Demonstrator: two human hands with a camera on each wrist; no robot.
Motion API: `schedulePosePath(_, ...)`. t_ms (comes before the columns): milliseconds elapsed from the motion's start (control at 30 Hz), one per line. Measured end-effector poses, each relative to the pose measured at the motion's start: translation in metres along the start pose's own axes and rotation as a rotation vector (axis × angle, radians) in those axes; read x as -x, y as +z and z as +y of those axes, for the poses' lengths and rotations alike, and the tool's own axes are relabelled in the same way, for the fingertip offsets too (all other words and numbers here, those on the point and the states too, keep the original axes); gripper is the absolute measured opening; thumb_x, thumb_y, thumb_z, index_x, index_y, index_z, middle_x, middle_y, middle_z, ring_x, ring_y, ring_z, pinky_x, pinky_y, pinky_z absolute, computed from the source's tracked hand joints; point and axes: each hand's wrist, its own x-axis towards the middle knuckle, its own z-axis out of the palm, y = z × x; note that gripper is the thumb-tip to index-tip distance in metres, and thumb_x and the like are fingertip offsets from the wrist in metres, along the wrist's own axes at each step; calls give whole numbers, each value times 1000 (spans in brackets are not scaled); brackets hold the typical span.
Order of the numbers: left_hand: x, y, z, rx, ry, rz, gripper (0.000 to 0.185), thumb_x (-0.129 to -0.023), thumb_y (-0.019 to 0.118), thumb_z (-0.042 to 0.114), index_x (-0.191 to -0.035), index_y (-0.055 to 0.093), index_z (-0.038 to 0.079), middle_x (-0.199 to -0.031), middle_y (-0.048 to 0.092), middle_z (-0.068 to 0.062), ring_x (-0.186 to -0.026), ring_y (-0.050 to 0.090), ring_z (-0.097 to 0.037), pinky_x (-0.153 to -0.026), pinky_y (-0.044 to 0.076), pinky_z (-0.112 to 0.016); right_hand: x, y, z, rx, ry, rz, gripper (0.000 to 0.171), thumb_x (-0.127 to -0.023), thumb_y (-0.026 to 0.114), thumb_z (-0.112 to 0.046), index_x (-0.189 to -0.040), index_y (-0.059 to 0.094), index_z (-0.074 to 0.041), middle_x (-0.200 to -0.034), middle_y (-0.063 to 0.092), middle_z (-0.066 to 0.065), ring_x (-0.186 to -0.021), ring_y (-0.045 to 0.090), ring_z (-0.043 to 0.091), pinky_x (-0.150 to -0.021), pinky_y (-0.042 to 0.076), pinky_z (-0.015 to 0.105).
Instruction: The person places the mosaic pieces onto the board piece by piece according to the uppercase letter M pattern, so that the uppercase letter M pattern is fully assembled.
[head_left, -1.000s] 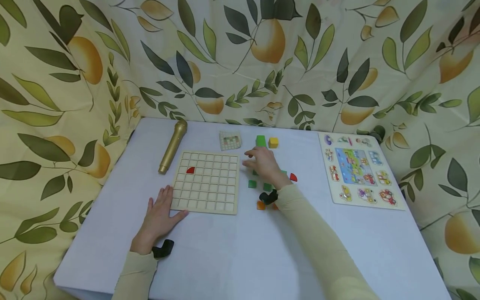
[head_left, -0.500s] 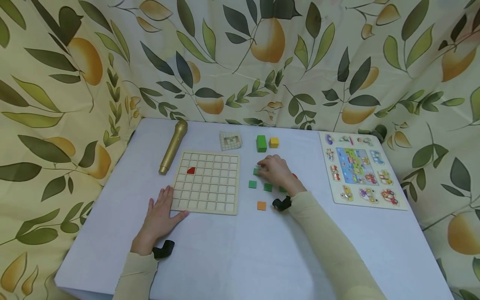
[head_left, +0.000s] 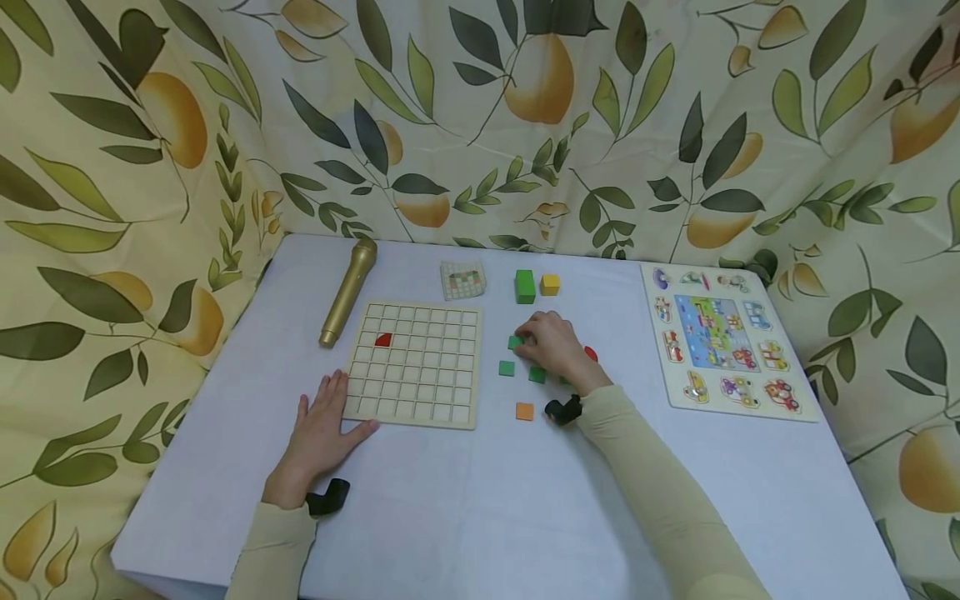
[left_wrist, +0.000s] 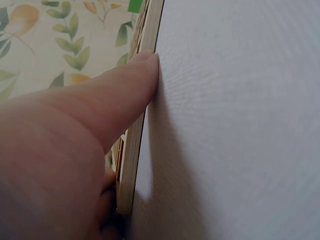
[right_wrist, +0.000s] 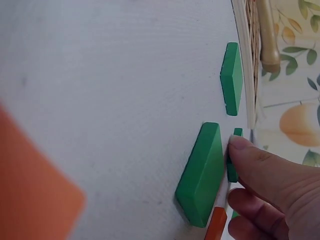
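A pale wooden grid board (head_left: 431, 387) lies on the table, with a red quarter-circle piece (head_left: 383, 340) in one upper-left cell. My left hand (head_left: 318, 437) rests at the board's lower-left corner, fingers stretched along its side. In the left wrist view, the thumb (left_wrist: 125, 90) touches the board's edge. Right of the board, my right hand (head_left: 557, 346) pinches a small green square tile (right_wrist: 232, 172) between thumb and fingers. Other green tiles (head_left: 507, 368) lie just below that hand, and it partly hides another red piece (head_left: 591, 354).
An orange tile (head_left: 524, 412) lies nearer the front. Behind stand a green block (head_left: 525, 287), a yellow cube (head_left: 550, 285) and a small pattern card (head_left: 462, 280). A gold microphone (head_left: 348, 293) lies left of the board; a picture puzzle board (head_left: 656, 392) lies at right.
My right hand has moved right and a little toward the front, from beside the board to the green tiles, its fingers closing on one. The left hand has stayed put.
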Motion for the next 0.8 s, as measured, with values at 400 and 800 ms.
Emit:
schedulePosePath(400, -1, -1, -2, -1, 6, 4, 99, -88, 69, 47, -151, 17, -10, -158, 14, -25, -146, 5, -39, -110, -2, -63, -2, -2, -9, 1, 14, 48, 29, -88, 76, -24, -110, 74, -7, -105, 67, 7, -97, 53, 25, -84, 43, 41)
schedulePosePath(800, 0, -1, 1, 5, 13, 17, 99, -88, 69, 47, -150, 18, -11, -157, 15, -26, -145, 7, -40, -110, -1, -63, -20, -7, -40, -40, -7, 66, 28, -92, 71, -24, -114, 73, -8, -108, 68, 5, -105, 55, 26, -91, 42, 44)
